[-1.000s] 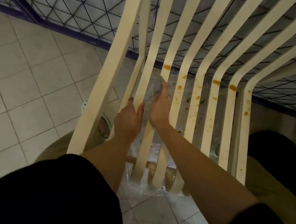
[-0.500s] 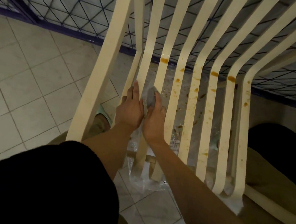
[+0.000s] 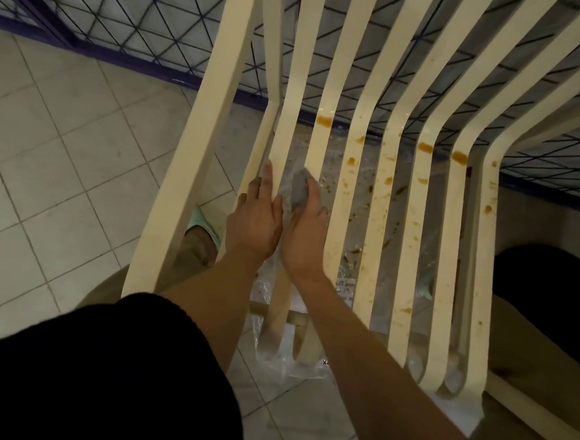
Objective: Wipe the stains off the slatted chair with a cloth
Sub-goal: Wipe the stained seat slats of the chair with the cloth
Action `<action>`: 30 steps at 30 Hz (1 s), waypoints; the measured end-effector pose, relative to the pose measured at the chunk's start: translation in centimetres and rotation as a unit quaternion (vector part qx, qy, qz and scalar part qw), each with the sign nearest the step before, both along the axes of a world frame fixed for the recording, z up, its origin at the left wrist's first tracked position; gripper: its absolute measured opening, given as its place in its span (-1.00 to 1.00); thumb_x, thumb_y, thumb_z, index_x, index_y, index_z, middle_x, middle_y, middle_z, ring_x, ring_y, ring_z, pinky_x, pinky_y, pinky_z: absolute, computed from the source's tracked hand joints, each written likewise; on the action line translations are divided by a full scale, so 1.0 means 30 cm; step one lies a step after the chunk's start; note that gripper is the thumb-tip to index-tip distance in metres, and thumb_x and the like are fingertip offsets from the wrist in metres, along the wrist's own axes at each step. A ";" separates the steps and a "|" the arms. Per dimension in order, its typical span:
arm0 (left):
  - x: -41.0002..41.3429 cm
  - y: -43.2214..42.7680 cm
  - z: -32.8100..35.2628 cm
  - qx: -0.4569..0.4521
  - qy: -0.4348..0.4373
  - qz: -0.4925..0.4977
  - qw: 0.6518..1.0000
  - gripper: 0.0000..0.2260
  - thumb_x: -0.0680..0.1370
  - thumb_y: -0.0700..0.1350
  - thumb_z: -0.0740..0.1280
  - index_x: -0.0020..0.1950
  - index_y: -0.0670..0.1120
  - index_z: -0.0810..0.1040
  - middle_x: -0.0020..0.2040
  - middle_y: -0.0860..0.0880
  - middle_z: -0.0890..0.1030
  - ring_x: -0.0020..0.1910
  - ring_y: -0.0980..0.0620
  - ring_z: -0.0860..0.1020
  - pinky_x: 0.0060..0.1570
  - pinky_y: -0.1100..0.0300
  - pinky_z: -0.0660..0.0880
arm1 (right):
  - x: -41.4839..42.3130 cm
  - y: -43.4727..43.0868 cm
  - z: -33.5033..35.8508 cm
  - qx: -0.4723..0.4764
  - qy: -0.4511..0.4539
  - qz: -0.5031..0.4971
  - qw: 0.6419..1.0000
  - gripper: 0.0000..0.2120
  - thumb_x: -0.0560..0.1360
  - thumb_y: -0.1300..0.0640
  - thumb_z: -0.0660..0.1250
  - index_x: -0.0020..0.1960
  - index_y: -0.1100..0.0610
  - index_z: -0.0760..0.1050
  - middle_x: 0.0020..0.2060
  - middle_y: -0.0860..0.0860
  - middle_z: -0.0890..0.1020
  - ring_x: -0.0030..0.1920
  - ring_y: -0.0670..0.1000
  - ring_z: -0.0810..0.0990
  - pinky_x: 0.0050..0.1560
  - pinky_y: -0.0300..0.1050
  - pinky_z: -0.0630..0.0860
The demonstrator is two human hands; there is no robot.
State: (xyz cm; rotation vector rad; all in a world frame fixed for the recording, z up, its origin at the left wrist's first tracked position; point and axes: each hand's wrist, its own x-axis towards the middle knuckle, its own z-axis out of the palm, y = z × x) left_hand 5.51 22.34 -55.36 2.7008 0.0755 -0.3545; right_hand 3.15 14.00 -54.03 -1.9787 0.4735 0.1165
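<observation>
Two hands are placed close together on the left part of the slatted chair (image 3: 223,77), which stands over a clear plastic sheet (image 3: 292,364) on the tiled floor (image 3: 47,134), in front of a wire mesh panel (image 3: 125,9). The left hand (image 3: 255,224) is laid flat on a narrow slat with its fingers straight, and nothing is held in it. The right hand (image 3: 306,234) is curled round a bunched grey cloth (image 3: 299,191), which is pressed at the gap between two slats just beside the left hand.

Several things could go wrong from here. The cloth is wadded small, so it could be pushed through the gap and dropped onto the sheet below. The stains (image 3: 324,120) could be smeared along the slats rather than lifted if one soiled face of the cloth is used throughout. The slat edges and the bend could be missed if only the top faces are wiped. The chair could be shifted if the bracing hand is lifted during a firm stroke.

The chair is cream-coloured, with long narrow slats bent where the seat meets the back. Orange-brown blotches are seen at that bend on several slats, and smaller spots are scattered down the seat slats to the right. The slats beside the hands look largely unmarked, so most of the wiping is judged to be still undone.
</observation>
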 end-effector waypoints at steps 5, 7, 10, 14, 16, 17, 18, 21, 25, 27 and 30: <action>0.000 0.000 -0.001 -0.006 -0.008 -0.009 1.000 -0.46 0.67 0.07 -0.03 0.60 0.01 -0.17 0.49 -0.10 0.27 0.24 -0.18 0.45 -0.04 -0.08 0.51 | 0.189 -0.058 0.015 0.000 0.024 0.009 1.000 -0.53 0.68 0.18 -0.04 0.56 -0.11 0.07 0.29 0.17 0.39 -0.03 0.00 0.42 0.05 -0.19 0.33; -0.008 0.001 0.004 -0.005 -0.008 -0.008 1.000 -0.46 0.67 0.05 -0.01 0.60 0.00 -0.16 0.47 -0.12 0.29 0.24 -0.18 0.45 -0.01 -0.10 0.51 | 0.241 -0.069 0.012 0.008 0.038 0.009 0.999 -0.52 0.69 0.19 -0.06 0.56 -0.12 0.06 0.28 0.15 0.37 -0.08 -0.06 0.39 0.07 -0.17 0.34; -0.017 -0.003 0.004 -0.010 -0.001 -0.008 1.000 -0.45 0.67 0.05 0.00 0.60 0.01 -0.15 0.46 -0.11 0.31 0.24 -0.16 0.45 -0.04 -0.08 0.50 | 0.304 -0.084 -0.006 0.004 0.049 -0.003 0.999 -0.50 0.68 0.22 -0.06 0.56 -0.13 0.05 0.19 0.13 0.37 -0.16 -0.07 0.41 0.02 -0.11 0.43; -0.002 0.001 0.009 -0.001 0.012 -0.004 1.000 -0.46 0.68 0.07 -0.02 0.59 0.06 -0.21 0.49 -0.07 0.28 0.32 -0.13 0.40 0.01 -0.07 0.51 | 0.318 -0.092 -0.027 -0.037 0.067 0.056 0.995 -0.45 0.67 0.27 -0.03 0.57 -0.13 0.02 0.48 0.15 0.19 0.23 0.08 0.45 0.06 -0.33 0.33; -0.004 0.002 0.009 0.002 0.008 -0.003 1.000 -0.45 0.67 0.08 -0.03 0.59 0.07 -0.22 0.49 -0.06 0.28 0.31 -0.11 0.41 0.02 -0.07 0.53 | 0.305 -0.107 -0.018 -0.063 0.073 0.111 0.989 -0.44 0.65 0.30 0.02 0.58 -0.07 0.05 0.52 0.18 0.13 0.43 0.16 0.30 0.25 -0.29 0.26; -0.001 0.002 0.010 0.004 0.007 -0.003 1.000 -0.45 0.67 0.08 -0.03 0.59 0.07 -0.22 0.49 -0.06 0.28 0.31 -0.11 0.41 0.01 -0.06 0.53 | 0.299 -0.121 -0.003 -0.079 0.078 0.134 0.985 -0.45 0.64 0.30 0.05 0.57 -0.04 0.09 0.50 0.19 0.16 0.42 0.19 0.30 0.32 -0.17 0.29; 0.001 0.003 0.009 0.004 0.005 -0.003 1.000 -0.45 0.67 0.09 -0.04 0.59 0.07 -0.22 0.49 -0.05 0.28 0.31 -0.10 0.41 0.01 -0.05 0.53 | 0.300 -0.135 0.006 -0.097 0.084 0.149 0.980 -0.47 0.63 0.29 0.07 0.56 0.00 0.15 0.48 0.20 0.20 0.40 0.20 0.31 0.32 -0.10 0.30; -0.006 0.006 -0.003 0.001 -0.009 -0.011 1.000 -0.45 0.67 0.09 -0.03 0.58 0.08 -0.23 0.48 -0.05 0.30 0.30 -0.12 0.40 0.01 -0.06 0.52 | 0.323 -0.163 0.049 -0.135 0.065 0.169 0.974 -0.56 0.63 0.26 0.13 0.50 0.10 0.27 0.38 0.18 0.37 0.33 0.17 0.40 0.26 -0.11 0.34; -0.008 0.017 -0.038 -0.025 -0.012 0.003 1.000 -0.45 0.66 0.10 -0.03 0.57 0.12 -0.24 0.44 -0.09 0.33 0.30 -0.18 0.40 0.04 -0.11 0.52 | 0.420 -0.193 0.063 -0.130 0.023 0.128 0.983 -0.58 0.64 0.24 0.15 0.49 0.12 0.30 0.31 0.17 0.45 0.25 0.14 0.48 0.27 -0.10 0.39; -0.013 0.007 -0.042 -0.016 -0.019 0.003 1.000 -0.45 0.66 0.10 -0.04 0.57 0.12 -0.25 0.43 -0.11 0.35 0.30 -0.19 0.41 0.03 -0.11 0.53 | 0.461 -0.191 0.036 -0.109 0.046 0.120 0.986 -0.61 0.64 0.19 0.17 0.46 0.08 0.34 0.25 0.12 0.46 0.21 0.10 0.47 0.33 -0.11 0.33; -0.008 -0.003 -0.030 -0.018 -0.019 -0.001 1.000 -0.45 0.65 0.11 -0.05 0.58 0.10 -0.23 0.42 -0.10 0.36 0.28 -0.18 0.42 0.00 -0.08 0.53 | 0.502 -0.182 -0.037 -0.117 0.022 0.094 0.988 -0.78 0.59 0.08 0.26 0.07 -0.25 0.37 -0.12 -0.22 0.41 -0.09 -0.20 0.42 0.29 -0.25 0.36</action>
